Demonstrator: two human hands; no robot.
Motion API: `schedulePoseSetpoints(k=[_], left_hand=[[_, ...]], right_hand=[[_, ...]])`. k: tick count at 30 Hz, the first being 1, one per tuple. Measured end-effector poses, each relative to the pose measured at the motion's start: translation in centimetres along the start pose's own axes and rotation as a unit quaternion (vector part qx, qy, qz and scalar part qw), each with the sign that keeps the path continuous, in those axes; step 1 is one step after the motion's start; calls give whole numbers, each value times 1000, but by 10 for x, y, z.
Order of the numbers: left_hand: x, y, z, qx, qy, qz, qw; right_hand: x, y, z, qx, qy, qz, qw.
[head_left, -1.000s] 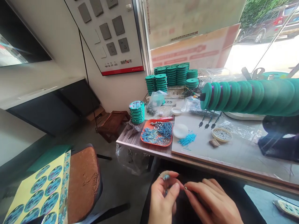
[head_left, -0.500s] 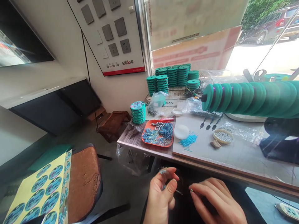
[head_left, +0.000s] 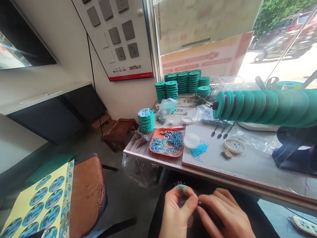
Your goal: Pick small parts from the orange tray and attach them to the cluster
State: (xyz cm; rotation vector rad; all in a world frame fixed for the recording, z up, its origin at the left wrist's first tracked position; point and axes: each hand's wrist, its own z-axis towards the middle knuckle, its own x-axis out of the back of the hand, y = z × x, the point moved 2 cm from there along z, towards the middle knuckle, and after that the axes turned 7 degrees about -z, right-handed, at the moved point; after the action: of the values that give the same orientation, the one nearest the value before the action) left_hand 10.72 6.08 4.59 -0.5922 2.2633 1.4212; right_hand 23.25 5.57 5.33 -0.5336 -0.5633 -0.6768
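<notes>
Left hand [head_left: 177, 210]: thumb pressed against the forefinger, which carries a bristling cluster of small bluish parts [head_left: 181, 187]; worn there, presumably, to spare the fingertips. Its grip is closed; whatever lies under the thumb is hidden. Right hand [head_left: 221, 211]: grip pinched on a tiny pale part [head_left: 199, 203], too small and shadowed to identify with confidence. That part sits between the two hands' fingertips, above dark fabric [head_left: 259, 218], just short of the tabletop edge. Holding low and close probably steadies fine work.

Tabletop [head_left: 138, 146]: wood-grain surface, partly covered by a flat grey board [head_left: 257, 167]. Near edge, likely for short reach: a square orange plastic tray [head_left: 165, 155] with loose parts grouped by kind; thin bright-blue sticks [head_left: 198, 150] heaped beside a white round disc [head_left: 191, 141]; a round cream dish [head_left: 237, 153] of grey pellets. Green round spools [head_left: 260, 105] are lined along a shaft at right; stacked green spools [head_left: 182, 82] stand at the back, apparently to save space.

Room: large window [head_left: 277, 62] at right, switch display panel [head_left: 121, 39] on the wall, brown-seated chair [head_left: 86, 191] with a yellow sticker sheet [head_left: 26, 218].
</notes>
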Motion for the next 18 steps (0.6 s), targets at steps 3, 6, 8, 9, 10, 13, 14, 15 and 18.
schedulePoseSetpoints(k=[3, 6, 8, 9, 10, 13, 14, 15, 18], left_hand=[[1, -2, -2, -11, -1, -11, 1000], [2, -3, -3, -27, -6, -14, 1000], [3, -1, -4, -45, 9, -8, 999], [3, 0, -4, -45, 10, -10, 999], [2, 0, -4, -41, 4, -16, 999], [0, 1, -5, -11, -34, -42, 998], [0, 2, -5, -1, -42, -46, 998], [1, 2, -6, 7, -48, -44, 998], [9, 3, -11, 8, -54, -1, 999]], right_hand=[[0, 1, -1, 15, -22, 4, 1000], [2, 4, -2, 24, -34, -3, 999], [3, 5, -1, 30, -26, -1, 999], [3, 5, 0, 32, -24, 3, 999], [3, 4, 2, 31, -22, 6, 999], [2, -3, 3, 45, -30, -7, 998], [2, -5, 3, 54, -23, -22, 998], [4, -6, 3, 66, -7, -40, 997], [14, 4, 6, 121, 41, -87, 988]])
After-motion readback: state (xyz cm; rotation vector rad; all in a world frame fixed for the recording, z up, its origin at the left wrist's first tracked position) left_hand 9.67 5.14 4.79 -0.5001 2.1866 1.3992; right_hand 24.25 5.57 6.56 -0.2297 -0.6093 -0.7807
